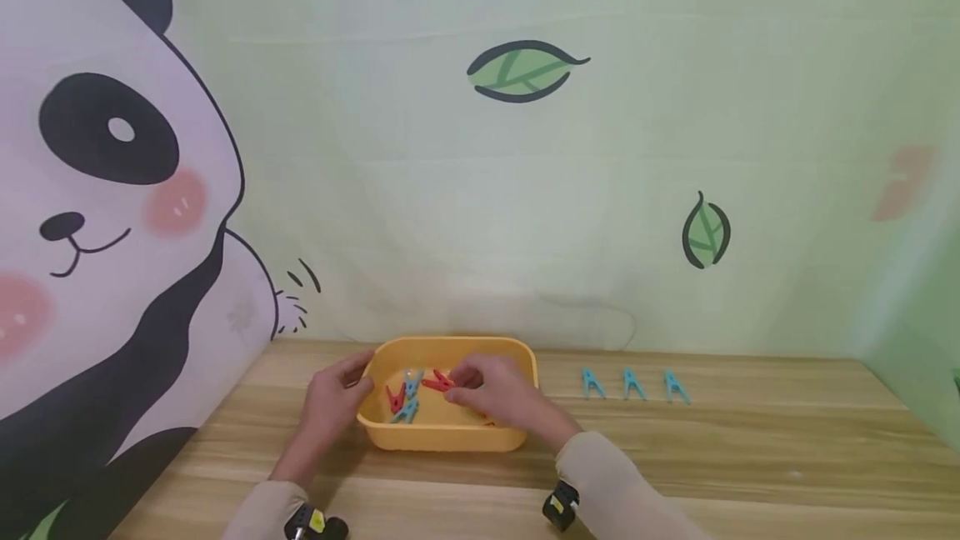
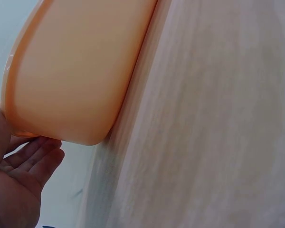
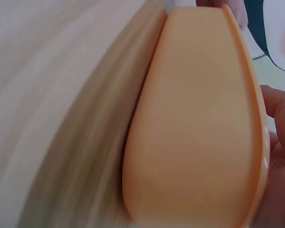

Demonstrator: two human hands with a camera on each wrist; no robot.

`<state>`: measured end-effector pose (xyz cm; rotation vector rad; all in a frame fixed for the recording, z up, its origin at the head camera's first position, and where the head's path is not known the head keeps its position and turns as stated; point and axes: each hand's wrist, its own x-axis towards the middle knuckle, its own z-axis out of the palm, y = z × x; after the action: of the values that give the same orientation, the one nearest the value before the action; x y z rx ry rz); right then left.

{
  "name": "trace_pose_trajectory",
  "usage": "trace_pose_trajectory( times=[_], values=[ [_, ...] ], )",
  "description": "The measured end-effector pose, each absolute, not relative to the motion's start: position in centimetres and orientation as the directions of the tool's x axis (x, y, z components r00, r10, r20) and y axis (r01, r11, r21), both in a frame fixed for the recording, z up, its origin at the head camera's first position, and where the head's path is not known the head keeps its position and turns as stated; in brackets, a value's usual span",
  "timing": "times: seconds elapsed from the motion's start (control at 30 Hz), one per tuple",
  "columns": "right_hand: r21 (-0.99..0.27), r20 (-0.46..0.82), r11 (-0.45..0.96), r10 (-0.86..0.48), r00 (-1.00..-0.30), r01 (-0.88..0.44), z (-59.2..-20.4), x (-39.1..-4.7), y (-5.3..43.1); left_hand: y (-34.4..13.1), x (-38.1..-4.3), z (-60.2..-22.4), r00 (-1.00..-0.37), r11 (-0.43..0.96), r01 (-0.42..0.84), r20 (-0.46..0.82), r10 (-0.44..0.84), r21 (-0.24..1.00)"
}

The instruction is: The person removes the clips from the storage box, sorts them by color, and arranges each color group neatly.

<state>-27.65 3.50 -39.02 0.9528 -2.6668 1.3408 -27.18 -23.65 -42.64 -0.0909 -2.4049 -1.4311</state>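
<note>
A yellow plastic basin (image 1: 442,438) stands on the wooden table, holding several red and blue clothespins. My left hand (image 1: 332,398) grips its left end, thumb at the rim and fingers along the outer wall. That hand (image 2: 19,175) shows at the basin's corner in the left wrist view. My right hand (image 1: 498,390) reaches inside the basin, its thumb and fingertips around one end of a red clothespin (image 1: 437,382). Left of it lie another red clothespin (image 1: 395,397) and a blue clothespin (image 1: 406,412). In the right wrist view, the basin wall (image 3: 194,118) partly hides the right hand (image 3: 282,142).
To the right of the basin, three blue clothespins (image 1: 634,384) lie in a row on the wooden table (image 1: 720,448). A pale green backdrop (image 1: 420,232) with a printed panda and leaves rises right behind the table's far edge.
</note>
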Motion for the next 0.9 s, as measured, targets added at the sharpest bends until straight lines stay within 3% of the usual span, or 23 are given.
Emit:
trace_pose_trajectory(
  times=[0.23,0.9],
  values=[
    [-0.760,0.184,0.463,-0.520,-0.834,-0.457,-39.4,-27.5,0.7,-23.6,-27.1,-42.6,-0.940,0.496,0.227,0.322,-0.114,0.838],
    [-0.684,0.064,0.605,-0.507,-0.860,-0.408,-40.2,-29.5,-3.2,-23.5,-27.0,-42.6,-0.935,0.468,0.251,0.338,-0.110,0.847]
  ],
)
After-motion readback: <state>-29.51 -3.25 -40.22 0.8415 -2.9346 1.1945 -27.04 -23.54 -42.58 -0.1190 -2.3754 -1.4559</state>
